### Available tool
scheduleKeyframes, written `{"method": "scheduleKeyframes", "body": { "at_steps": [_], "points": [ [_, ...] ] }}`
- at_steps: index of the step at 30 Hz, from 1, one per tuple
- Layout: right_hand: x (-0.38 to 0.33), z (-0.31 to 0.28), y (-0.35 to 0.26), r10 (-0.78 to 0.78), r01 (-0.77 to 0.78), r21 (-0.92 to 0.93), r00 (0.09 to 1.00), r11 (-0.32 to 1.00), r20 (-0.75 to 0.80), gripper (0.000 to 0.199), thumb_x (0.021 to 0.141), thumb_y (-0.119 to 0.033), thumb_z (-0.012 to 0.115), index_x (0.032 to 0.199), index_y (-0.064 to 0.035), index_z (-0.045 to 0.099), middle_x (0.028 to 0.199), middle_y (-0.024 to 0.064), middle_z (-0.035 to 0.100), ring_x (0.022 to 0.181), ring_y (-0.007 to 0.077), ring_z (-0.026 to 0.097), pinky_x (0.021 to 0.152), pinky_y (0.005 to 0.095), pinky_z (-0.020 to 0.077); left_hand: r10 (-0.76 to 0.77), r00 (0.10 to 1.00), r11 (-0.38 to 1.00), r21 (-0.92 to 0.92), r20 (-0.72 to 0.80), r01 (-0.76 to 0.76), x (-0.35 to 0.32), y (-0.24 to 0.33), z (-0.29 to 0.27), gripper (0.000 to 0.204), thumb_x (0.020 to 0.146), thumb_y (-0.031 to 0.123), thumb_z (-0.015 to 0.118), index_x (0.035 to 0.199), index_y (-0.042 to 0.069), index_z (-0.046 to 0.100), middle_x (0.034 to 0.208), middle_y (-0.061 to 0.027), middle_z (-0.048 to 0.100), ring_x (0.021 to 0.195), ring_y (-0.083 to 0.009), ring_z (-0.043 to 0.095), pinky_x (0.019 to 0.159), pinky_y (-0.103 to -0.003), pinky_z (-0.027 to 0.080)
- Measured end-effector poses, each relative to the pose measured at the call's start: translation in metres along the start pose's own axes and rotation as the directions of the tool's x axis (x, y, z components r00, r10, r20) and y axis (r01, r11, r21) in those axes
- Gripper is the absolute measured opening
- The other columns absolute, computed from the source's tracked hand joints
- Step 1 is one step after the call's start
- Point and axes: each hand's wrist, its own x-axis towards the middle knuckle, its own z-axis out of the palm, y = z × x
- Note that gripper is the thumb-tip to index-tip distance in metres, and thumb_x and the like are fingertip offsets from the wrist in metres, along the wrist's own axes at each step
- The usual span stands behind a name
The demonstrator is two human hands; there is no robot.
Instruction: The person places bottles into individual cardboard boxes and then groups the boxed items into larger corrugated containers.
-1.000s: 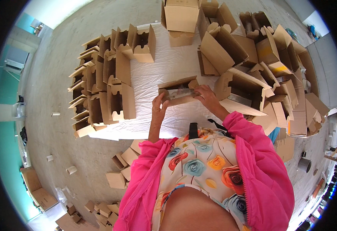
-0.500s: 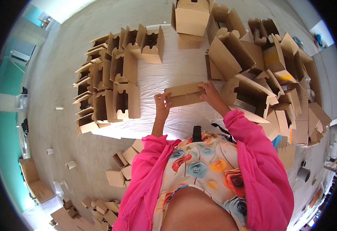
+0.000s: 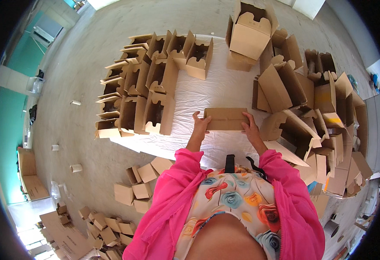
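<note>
I hold a brown cardboard box (image 3: pixel 225 118) flat side up over a table covered with a white sheet (image 3: pixel 224 91). My left hand (image 3: pixel 200 125) grips its left end and my right hand (image 3: pixel 250 128) grips its right end. Both pink sleeves come up from the lower edge. On the left of the sheet, rows of folded open cardboard boxes (image 3: pixel 149 93) stand side by side.
A loose heap of open boxes (image 3: pixel 311 108) fills the right side, with one large box (image 3: pixel 248 34) at the far end. Small cardboard pieces (image 3: pixel 140 186) lie on the concrete floor at lower left, with cardboard tubes (image 3: pixel 76 167) nearby.
The box has been turned and pressed into a flat, closed shape between my hands. It sits a little further out over the sheet than before.
</note>
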Motion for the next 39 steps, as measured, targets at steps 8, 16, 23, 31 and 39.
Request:
{"method": "scheduleKeyframes", "body": {
  "at_steps": [8,16,23,31,39],
  "points": [
    [0.006,0.014,-0.006,-0.179,0.177,-0.105,0.984,0.979,-0.005,0.046,0.078,-0.002,0.048,0.120,-0.0161,0.038,0.115,0.0053,0.046,0.099,0.0143,0.047,0.073,0.0250,0.0462,0.399,0.916,0.910,0.105,0.044,-0.401,0.023,-0.044,-0.010,0.064,0.080,0.023,0.052,0.133,0.017,0.016,0.129,-0.0107,0.026,0.107,-0.0244,0.035,0.077,-0.036,0.036],
    [0.089,0.053,-0.092,-0.584,0.611,-0.220,0.792,0.760,0.180,0.046,0.067,0.010,0.049,0.110,-0.0059,0.047,0.115,0.0148,0.048,0.106,0.0296,0.046,0.091,0.0343,0.0361,0.099,0.960,0.860,-0.463,-0.263,-0.215,0.016,0.004,-0.031,0.057,0.080,0.010,0.048,0.125,0.028,0.018,0.124,-0.0103,0.028,0.104,-0.0254,0.038,0.064,-0.042,0.045],
    [0.176,0.114,-0.150,-0.717,0.812,-0.201,0.579,0.548,0.388,0.038,0.066,0.010,0.046,0.102,-0.0035,0.053,0.103,0.0121,0.053,0.099,0.0278,0.049,0.086,0.0349,0.0394,0.072,0.911,0.787,-0.538,-0.406,-0.302,0.045,0.015,-0.039,0.040,0.079,0.011,0.051,0.111,0.019,0.028,0.118,-0.0126,0.032,0.099,-0.0287,0.041,0.073,-0.041,0.043],
    [0.212,0.160,-0.105,-0.549,0.746,-0.590,0.646,0.308,0.531,0.027,0.076,-0.003,0.044,0.100,0.0000,0.053,0.123,0.0175,0.041,0.117,0.0317,0.035,0.103,0.0416,0.0167,0.650,0.744,0.647,0.627,-0.156,-0.434,0.024,0.039,-0.049,0.033,0.079,0.016,0.057,0.105,0.002,0.044,0.109,-0.0199,0.039,0.097,-0.0284,0.043,0.084,-0.032,0.037],
    [0.221,0.190,-0.056,-0.598,0.703,-0.543,0.697,0.459,0.397,0.025,0.073,-0.008,0.050,0.097,0.0005,0.054,0.112,0.0183,0.047,0.106,0.0321,0.043,0.094,0.0408,0.0304,0.172,0.933,0.842,-0.444,-0.315,-0.305,0.067,0.026,-0.045,0.026,0.081,0.010,0.043,0.101,0.009,0.026,0.100,-0.0077,0.039,0.085,-0.0166,0.043,0.081,-0.036,0.044]
  ]
}}
